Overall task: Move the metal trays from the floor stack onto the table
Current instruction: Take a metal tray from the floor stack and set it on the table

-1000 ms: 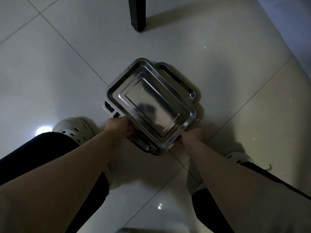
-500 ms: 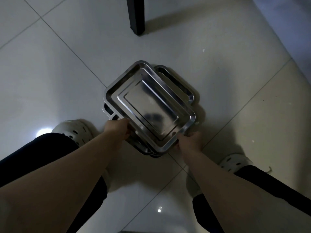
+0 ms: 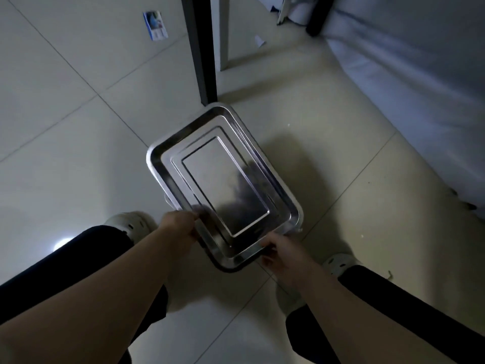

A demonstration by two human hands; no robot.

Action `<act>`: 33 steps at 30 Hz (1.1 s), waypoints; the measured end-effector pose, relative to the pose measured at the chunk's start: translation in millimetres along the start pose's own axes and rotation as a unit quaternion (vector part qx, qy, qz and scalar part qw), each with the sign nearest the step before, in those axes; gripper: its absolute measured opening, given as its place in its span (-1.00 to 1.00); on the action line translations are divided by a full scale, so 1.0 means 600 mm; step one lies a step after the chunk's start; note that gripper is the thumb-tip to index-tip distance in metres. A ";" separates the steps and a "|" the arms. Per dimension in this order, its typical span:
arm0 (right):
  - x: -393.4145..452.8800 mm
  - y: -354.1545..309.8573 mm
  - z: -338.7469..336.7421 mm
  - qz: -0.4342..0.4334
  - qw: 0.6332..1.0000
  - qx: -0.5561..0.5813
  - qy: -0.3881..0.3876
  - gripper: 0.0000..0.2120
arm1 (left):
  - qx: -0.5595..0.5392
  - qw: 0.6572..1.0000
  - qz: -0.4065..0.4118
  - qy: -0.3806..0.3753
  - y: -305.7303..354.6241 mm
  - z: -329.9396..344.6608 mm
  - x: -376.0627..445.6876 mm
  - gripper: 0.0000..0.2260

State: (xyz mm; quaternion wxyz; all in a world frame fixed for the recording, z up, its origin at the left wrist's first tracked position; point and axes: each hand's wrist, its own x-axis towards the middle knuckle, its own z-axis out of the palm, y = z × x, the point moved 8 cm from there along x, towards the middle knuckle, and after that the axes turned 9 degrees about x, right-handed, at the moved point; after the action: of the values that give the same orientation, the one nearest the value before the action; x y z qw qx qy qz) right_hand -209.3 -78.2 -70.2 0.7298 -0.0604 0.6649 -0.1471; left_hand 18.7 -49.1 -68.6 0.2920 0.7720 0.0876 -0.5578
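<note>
Two hands: both mine, grasping the metal tray stack (image 3: 223, 179) at its near end.
Left hand (image 3: 181, 227): fingers curled on the left near rim.
Right hand (image 3: 284, 252): gripping the near corner.
Stack position: above the tiled floor (image 3: 65, 114), beside a black table leg (image 3: 200, 48).

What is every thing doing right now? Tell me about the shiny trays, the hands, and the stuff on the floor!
Metal trays: stacked, held at the near edge by both hands; whether they are clear of the floor cannot be told.
Left hand: grips the near left rim.
Right hand: grips the near right corner.
Table leg: upright on the floor, just beyond the trays.
Card: lying flat on the floor.
</note>
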 end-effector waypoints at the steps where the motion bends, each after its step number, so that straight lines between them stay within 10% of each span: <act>1: -0.022 -0.004 0.005 -0.003 1.000 0.001 -0.007 -0.77 | 0.001 1.000 0.015 0.000 0.013 -0.004 -0.022 -0.72; 18: -0.469 -0.051 -0.003 -0.161 0.973 -0.047 -0.156 -0.83 | -0.034 0.977 0.200 0.067 0.062 -0.117 -0.493 -0.80; 33: -0.819 -0.114 -0.117 -0.363 0.892 0.099 -0.249 -0.83 | 0.047 0.882 0.468 0.014 0.189 -0.070 -0.907 -0.79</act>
State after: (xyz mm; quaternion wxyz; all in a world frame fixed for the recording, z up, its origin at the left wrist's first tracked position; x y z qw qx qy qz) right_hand -323.3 9.0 409.8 0.7692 -0.2600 0.3752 -0.4471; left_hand -92.3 -14.8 476.5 0.4814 0.7435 -0.3065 -0.3487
